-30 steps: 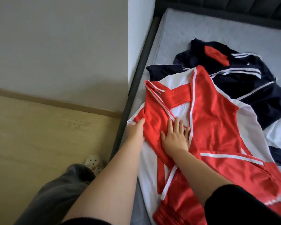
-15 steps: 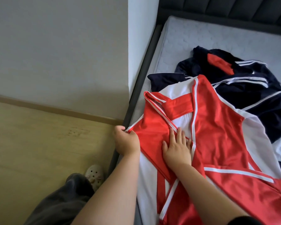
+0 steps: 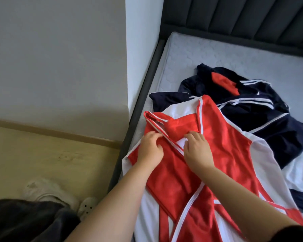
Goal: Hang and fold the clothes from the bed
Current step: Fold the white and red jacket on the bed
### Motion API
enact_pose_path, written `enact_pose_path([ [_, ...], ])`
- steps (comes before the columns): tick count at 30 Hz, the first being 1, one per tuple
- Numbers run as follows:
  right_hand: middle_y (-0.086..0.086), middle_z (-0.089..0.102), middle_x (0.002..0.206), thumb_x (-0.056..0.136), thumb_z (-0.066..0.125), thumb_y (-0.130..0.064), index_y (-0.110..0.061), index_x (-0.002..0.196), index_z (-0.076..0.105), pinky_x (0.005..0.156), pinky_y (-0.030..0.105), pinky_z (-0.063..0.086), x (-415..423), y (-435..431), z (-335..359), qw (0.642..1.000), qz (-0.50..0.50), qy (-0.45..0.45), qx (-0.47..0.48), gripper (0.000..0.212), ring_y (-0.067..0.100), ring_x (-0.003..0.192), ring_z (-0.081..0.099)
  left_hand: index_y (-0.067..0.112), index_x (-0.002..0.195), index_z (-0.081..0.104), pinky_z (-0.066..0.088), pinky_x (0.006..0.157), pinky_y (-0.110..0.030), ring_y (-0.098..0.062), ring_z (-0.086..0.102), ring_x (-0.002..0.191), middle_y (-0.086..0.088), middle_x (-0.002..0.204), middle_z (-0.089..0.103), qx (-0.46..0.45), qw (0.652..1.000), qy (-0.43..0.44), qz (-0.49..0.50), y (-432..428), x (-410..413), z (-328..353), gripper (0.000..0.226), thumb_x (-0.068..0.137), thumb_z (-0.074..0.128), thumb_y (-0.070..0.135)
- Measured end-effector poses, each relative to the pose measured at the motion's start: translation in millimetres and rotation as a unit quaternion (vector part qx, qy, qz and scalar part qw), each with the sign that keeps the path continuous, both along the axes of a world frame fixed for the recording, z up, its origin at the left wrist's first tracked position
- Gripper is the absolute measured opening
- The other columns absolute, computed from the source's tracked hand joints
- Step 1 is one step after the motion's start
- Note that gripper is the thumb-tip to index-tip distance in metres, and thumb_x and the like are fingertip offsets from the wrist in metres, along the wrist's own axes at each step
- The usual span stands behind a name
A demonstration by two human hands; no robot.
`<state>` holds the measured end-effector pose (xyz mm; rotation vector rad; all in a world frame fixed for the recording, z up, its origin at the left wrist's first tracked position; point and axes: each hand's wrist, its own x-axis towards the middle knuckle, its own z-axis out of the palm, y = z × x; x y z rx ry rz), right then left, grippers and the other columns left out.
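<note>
red jersey [image 3: 226, 142]: glossy smooth cloth | mattress [image 3: 234, 55]: quilted matt fabric

On my left a plain grey wall [image 3: 56, 58] runs down to a pale wooden skirting board [image 3: 51, 131] and a light wood-look floor [image 3: 42, 163]. A white wall corner [image 3: 142, 49] juts out just beside the bed frame [image 3: 142, 88], dark along the quilted pale grey mattress [image 3: 217, 55]. Behind stands a dark, vertically channelled padded headboard [image 3: 234, 18]. The light is soft and even.
</note>
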<state>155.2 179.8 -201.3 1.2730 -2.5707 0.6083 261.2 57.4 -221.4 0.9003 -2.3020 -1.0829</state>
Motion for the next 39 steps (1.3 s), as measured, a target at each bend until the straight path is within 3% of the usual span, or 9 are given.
enact_pose_path([
  [3,0.024,0.057,0.103,0.072,0.051,0.012,0.006,0.096,0.062,0.08,0.047,0.043,-38,-20,14,0.998,-0.054,0.01,-0.028,0.027,0.041,0.091,0.051,0.009,0.116,0.056,0.034,0.098,-0.029,-0.028,0.05,0.116,-0.012,0.121,0.052,0.073,0.99,0.027,0.12,-33,-19,8,0.034,0.083,0.056,0.002],
  [7,0.027,0.049,0.113,0.081,0.047,0.007,0.006,0.107,0.054,0.088,0.043,0.034,-96,-49,35,0.989,-0.121,0.001,-0.085,0.027,0.043,0.102,0.046,0.012,0.137,0.036,0.037,0.09,-0.022,-0.023,0.052,0.118,-0.007,0.129,0.052,0.183,0.98,0.018,0.071,-64,-49,10,0.058,0.087,0.066,0.013],
  [11,0.022,0.029,0.147,0.093,0.054,-0.019,-0.001,0.143,0.029,0.111,0.039,0.022,-146,-67,46,0.975,-0.163,-0.144,-0.049,0.059,0.038,0.135,0.029,0.011,0.148,0.017,0.034,0.1,-0.028,-0.027,0.047,0.127,-0.013,0.144,0.042,0.26,0.956,0.025,0.135,-84,-65,5,0.08,0.086,0.068,0.016],
  [15,0.02,0.041,0.144,0.091,0.05,-0.011,-0.005,0.147,0.028,0.11,0.035,0.028,-169,-69,50,0.949,-0.182,-0.257,0.019,0.06,0.034,0.134,0.038,0.007,0.145,0.029,0.038,0.107,-0.042,-0.028,0.05,0.124,-0.012,0.14,0.047,0.41,0.901,0.058,0.127,-97,-70,12,0.083,0.083,0.066,0.047],
  [18,0.018,0.067,0.111,0.084,0.052,-0.004,-0.006,0.107,0.07,0.092,0.035,0.048,-170,-64,62,0.96,-0.152,-0.234,-0.004,0.029,0.032,0.105,0.061,0.007,0.12,0.055,0.046,0.096,-0.037,-0.026,0.059,0.108,-0.008,0.123,0.059,0.341,0.932,0.039,0.112,-100,-74,27,0.054,0.078,0.073,0.035],
  [21,0.016,0.071,0.083,0.075,0.052,0.002,-0.009,0.074,0.073,0.07,0.036,0.053,-168,-48,77,0.958,-0.151,-0.239,-0.046,0.024,0.028,0.074,0.063,0.02,0.069,0.056,0.044,0.069,-0.031,-0.022,0.055,0.072,-0.009,0.079,0.058,0.271,0.952,0.068,0.122,-89,-73,50,0.019,0.073,0.068,0.006],
  [31,0.007,0.051,0.085,0.075,0.064,-0.007,-0.005,0.078,0.067,0.069,0.026,0.036,-107,86,54,0.971,-0.144,-0.077,-0.177,0.005,0.022,0.081,0.05,0.005,0.082,0.066,0.042,0.073,-0.028,-0.025,0.06,0.082,-0.007,0.084,0.065,-0.107,0.982,0.146,0.05,39,15,61,0.015,0.072,0.066,-0.006],
  [36,0.007,0.061,0.078,0.072,0.05,0.015,-0.004,0.088,0.069,0.061,0.026,0.04,-76,156,-1,0.939,-0.209,-0.226,-0.154,0.031,0.023,0.068,0.054,0.013,0.072,0.067,0.047,0.076,-0.029,-0.016,0.061,0.084,0.004,0.082,0.064,-0.007,0.987,-0.055,-0.15,77,62,20,0.004,0.076,0.069,0.012],
  [39,0.017,0.066,0.088,0.073,0.033,0.02,-0.005,0.089,0.068,0.063,0.03,0.045,-74,181,-23,0.872,-0.265,-0.389,-0.137,0.046,0.026,0.071,0.054,0.012,0.068,0.06,0.045,0.065,-0.031,-0.017,0.057,0.074,0.003,0.076,0.059,0.037,0.996,-0.083,-0.02,82,71,0,0.022,0.084,0.063,0.026],
])
